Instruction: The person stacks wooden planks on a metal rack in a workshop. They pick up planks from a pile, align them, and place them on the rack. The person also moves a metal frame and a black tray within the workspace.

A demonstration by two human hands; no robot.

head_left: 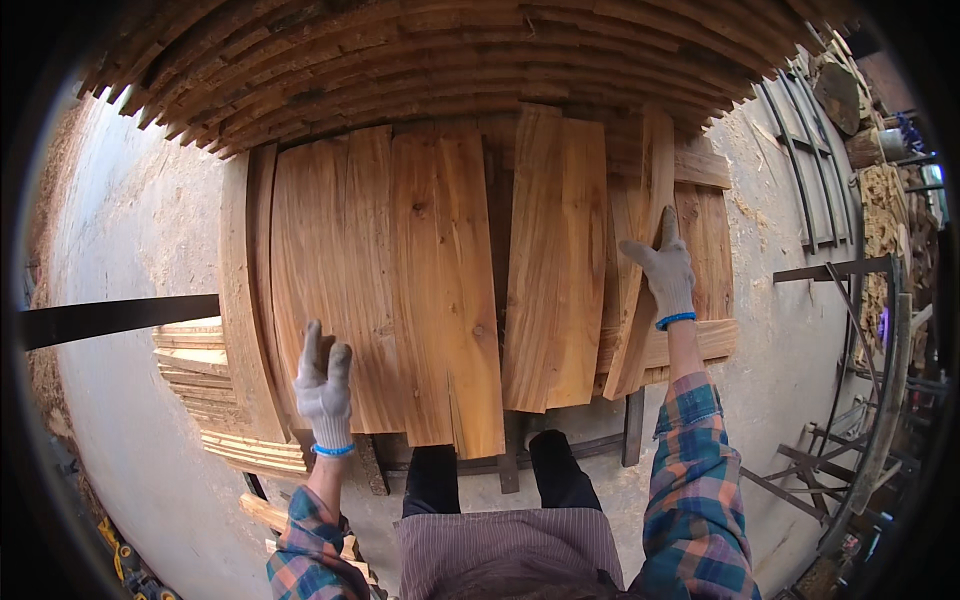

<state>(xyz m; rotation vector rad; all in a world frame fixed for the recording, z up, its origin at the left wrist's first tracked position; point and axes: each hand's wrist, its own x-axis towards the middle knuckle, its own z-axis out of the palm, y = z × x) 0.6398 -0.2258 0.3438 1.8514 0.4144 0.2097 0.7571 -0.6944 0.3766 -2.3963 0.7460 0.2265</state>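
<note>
My left hand [325, 390], in a pale grey knit glove with a blue cuff, is by the left front edge of a wide wooden board [335, 260]. Its fingers are stretched out, and no object shows in them. My right hand [664, 272], gloved alike, is at a narrow wooden board [633, 320] on the right. The thumb crosses this board and the index finger points along its right side; the other fingers are hidden. More boards, one with a split near end [450, 290] and a pair [560, 260] beside it, lie side by side between my hands.
A tall layered stack of wooden boards [450, 60] rises at the far side. Wood strips [200, 385] are piled at the left, near a dark metal bar [120, 318]. Metal frames [835, 270] and logs [835, 95] stand at the right. Sawdust lies on the concrete floor [130, 230].
</note>
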